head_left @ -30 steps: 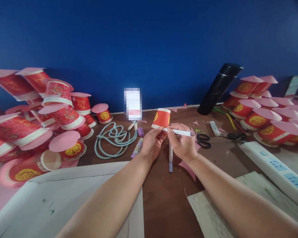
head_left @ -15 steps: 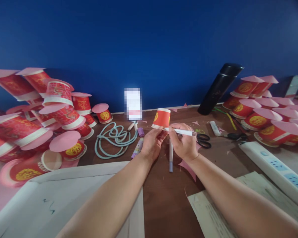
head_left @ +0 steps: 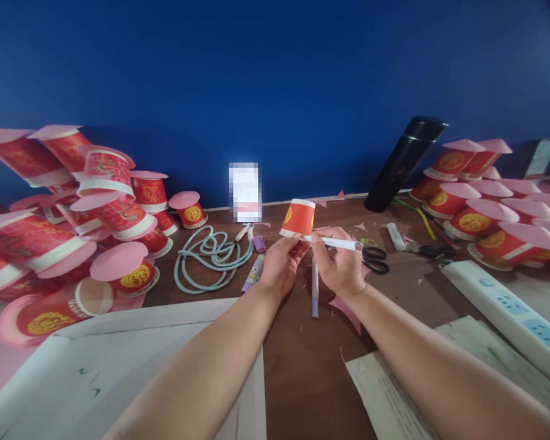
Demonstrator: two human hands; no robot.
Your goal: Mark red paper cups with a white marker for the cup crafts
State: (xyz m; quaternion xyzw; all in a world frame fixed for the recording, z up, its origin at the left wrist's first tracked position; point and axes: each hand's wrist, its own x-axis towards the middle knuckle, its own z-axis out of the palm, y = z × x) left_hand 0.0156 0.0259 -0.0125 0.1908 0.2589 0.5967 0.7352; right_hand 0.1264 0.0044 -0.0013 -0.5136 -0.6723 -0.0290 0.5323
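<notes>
A red paper cup (head_left: 299, 218) with gold emblems is held upside down at the middle of the table. My left hand (head_left: 282, 263) grips its white lower rim from below, fingers closed. In my right hand (head_left: 341, 266) is a white marker pen (head_left: 341, 243), pinched between thumb and fingers with its left end at the cup's rim. The pen's very tip is too small to make out. Below the hands lies a second pen (head_left: 315, 290) with a grey-purple end. Beside my right hand rest black-handled scissors (head_left: 376, 260).
Red cups with pink paper tops are piled at left (head_left: 110, 214) and right (head_left: 486, 214). A phone (head_left: 246, 192), a coiled cable (head_left: 211, 263), a glue stick (head_left: 254, 275), a black flask (head_left: 403, 162), a power strip (head_left: 508, 305), a white sheet (head_left: 132, 360) and pink scraps (head_left: 348, 315) lie around.
The pen in my right hand has shifted its angle slightly, its back end moving a little to the right. The cup and my left hand stay in place.
</notes>
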